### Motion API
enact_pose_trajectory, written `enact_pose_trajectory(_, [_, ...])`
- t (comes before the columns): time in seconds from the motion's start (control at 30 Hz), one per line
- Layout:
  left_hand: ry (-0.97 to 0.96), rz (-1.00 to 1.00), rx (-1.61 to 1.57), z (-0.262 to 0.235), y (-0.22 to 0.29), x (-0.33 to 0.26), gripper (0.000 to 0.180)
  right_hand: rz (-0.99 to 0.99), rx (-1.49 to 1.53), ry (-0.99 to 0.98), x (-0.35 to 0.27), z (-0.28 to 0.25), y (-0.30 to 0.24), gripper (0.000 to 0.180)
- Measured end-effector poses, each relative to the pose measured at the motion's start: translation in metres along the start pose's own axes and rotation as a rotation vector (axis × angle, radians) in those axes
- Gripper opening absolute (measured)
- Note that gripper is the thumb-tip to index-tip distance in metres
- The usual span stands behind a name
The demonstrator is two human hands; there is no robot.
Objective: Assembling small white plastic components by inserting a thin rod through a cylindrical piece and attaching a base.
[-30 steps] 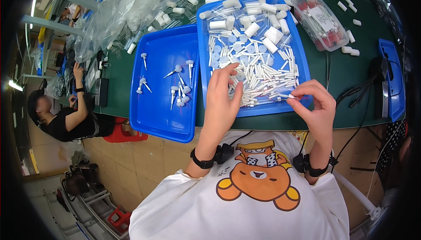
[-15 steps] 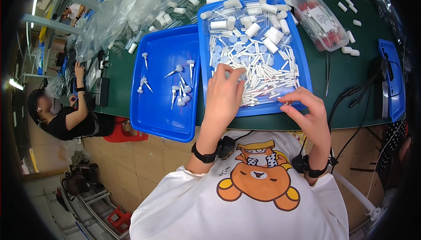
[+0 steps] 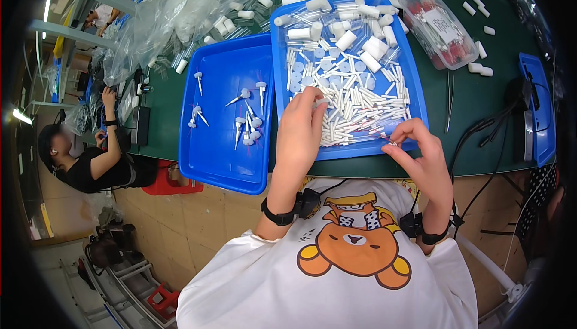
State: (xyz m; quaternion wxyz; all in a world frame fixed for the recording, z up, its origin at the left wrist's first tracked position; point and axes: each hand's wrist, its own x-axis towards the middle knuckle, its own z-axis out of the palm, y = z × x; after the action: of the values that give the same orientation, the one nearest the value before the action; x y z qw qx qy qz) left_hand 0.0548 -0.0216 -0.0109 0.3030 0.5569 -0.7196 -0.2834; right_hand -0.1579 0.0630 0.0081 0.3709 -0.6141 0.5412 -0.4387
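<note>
My left hand (image 3: 300, 127) is closed over the left side of a blue tray, with a pale disc (image 3: 322, 102) pinched at its fingertips. By the tray's near right corner, my right hand (image 3: 424, 151) pinches a small thin part (image 3: 392, 143), too small to name. Short white sticks (image 3: 360, 109) lie heaped in this tray (image 3: 418, 97), below several pale blue discs (image 3: 326, 64) and white foam-like cylinders (image 3: 346, 41). In the left blue tray (image 3: 213, 148) lie several assembled pieces (image 3: 248, 118), each a disc on a white stick, some with fine red strands.
A clear plastic box (image 3: 439, 31) with red parts stands at the right, tweezers (image 3: 449, 101) beside it. Plastic bags (image 3: 180, 10) and loose white cylinders cover the back of the green table. Black cables (image 3: 481, 127) run at the right. Another person (image 3: 90, 160) works at the left.
My left hand has drawn back a little toward the left and me, bringing the pale disc off the pile. My right hand has barely shifted, fingers still pinched.
</note>
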Motion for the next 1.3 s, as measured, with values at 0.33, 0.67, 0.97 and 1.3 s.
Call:
enact_pose_trajectory(0.33, [-0.012,-0.066,-0.529,-0.012,0.013,-0.014,0.020,-0.086,-0.081,0.091,0.004,0.007,-0.007,0.016])
enact_pose_trajectory(0.67, [-0.359,0.104,-0.794,-0.023,0.014,-0.017,0.035,-0.292,-0.074,0.125,0.005,0.013,-0.020,0.016])
enact_pose_trajectory(0.97, [-0.364,0.006,-0.881,-0.023,0.016,-0.019,0.035,-0.289,-0.130,0.100,0.006,0.012,-0.018,0.017])
enact_pose_trajectory(1.3, [-0.376,0.093,-0.793,-0.025,0.011,-0.017,0.036,-0.312,-0.165,0.047,0.007,0.006,-0.017,0.018])
